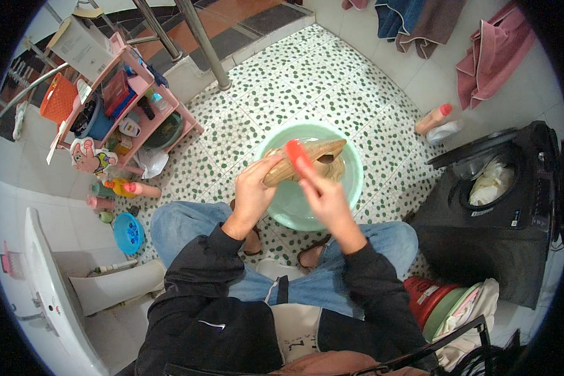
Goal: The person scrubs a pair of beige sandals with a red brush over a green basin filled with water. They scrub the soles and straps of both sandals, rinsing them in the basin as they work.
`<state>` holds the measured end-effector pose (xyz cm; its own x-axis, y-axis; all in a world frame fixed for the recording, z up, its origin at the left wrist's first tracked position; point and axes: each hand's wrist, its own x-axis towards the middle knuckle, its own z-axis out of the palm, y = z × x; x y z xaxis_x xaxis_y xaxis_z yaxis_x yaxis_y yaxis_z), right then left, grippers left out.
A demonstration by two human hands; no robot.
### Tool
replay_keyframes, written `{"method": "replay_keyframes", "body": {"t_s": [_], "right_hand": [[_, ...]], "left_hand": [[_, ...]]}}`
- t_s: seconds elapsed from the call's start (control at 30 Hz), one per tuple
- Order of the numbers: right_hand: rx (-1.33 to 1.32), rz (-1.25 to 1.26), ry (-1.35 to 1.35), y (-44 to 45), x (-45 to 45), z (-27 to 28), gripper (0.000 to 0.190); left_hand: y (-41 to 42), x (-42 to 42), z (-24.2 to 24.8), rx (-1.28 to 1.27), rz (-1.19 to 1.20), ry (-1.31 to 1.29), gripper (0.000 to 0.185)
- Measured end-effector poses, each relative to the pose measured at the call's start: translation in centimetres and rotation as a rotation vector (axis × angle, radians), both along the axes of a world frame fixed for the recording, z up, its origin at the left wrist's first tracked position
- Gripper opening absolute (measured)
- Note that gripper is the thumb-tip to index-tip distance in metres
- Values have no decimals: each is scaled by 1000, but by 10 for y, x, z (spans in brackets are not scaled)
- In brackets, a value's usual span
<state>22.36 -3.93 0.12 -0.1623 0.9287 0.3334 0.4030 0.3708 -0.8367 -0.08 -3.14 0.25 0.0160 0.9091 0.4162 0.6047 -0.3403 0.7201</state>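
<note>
My left hand [258,183] grips a tan shoe [282,174] by its near left end, holding it on a slant above a pale green basin [356,188]. In my right hand [326,197] is a red-handled brush [301,157], laid across the shoe; its bristles are hidden and the hand is slightly blurred. Water [286,207] shows inside the basin. Behind the brush and right hand, another tan piece [337,169] is partly visible; I cannot tell whether it is a second shoe or part of the same one.
A pink shelf rack [169,94] with bottles and baskets stands at the left, near a small blue bowl [128,233] and a white washbasin [51,282]. To the right are a black washing machine [489,244] and stacked basins [423,293]. Towels [493,56] hang at upper right.
</note>
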Motion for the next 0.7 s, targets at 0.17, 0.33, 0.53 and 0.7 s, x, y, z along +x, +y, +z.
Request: {"method": "replay_keyframes", "body": {"t_s": [0.17,0.33,0.53,0.7], "right_hand": [[-143,-1,-60,7,8,0,52],[33,119,-79,-17,-22,7,53],[-49,-100,-191,1,-5,10,51],[36,84,-222,-37,-35,7,51]], "left_hand": [[-4,-2,2,-50,21,-25,52],[-2,-2,3,-142,41,79,46],[-2,-1,-2,-11,64,-41,48],[-3,1,4,-190,81,-24,50]]}}
